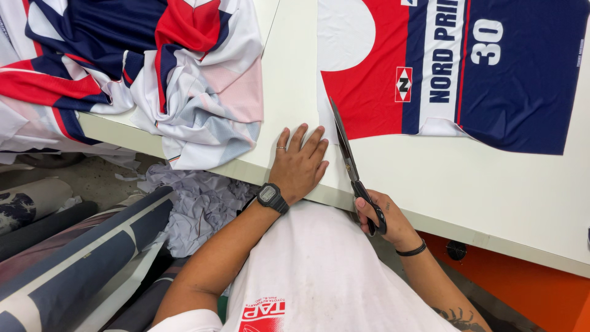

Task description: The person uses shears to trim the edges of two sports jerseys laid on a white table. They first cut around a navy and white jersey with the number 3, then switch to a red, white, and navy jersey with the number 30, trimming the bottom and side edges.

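Desk [467, 184], white, carrying a printed red, white and navy fabric sheet [369, 92]. Left hand [299, 163] lies flat, fingers spread, on the sheet's white margin. Right hand [384, 215], fingers closed through the handles, holds black scissors [347, 154], blades pointing into the sheet's edge.

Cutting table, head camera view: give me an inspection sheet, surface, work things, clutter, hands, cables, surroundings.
Surface: white table, fabric on it.
Job's things: scissors, blades at the edge of the printed red, white and navy panel.
Clutter: heap of printed fabric at the table's left end.
Grippers: left hand flat on the white sheet; right hand grips the scissors.
Cables: nothing seen.
Surroundings: fabric rolls and crumpled scraps below.
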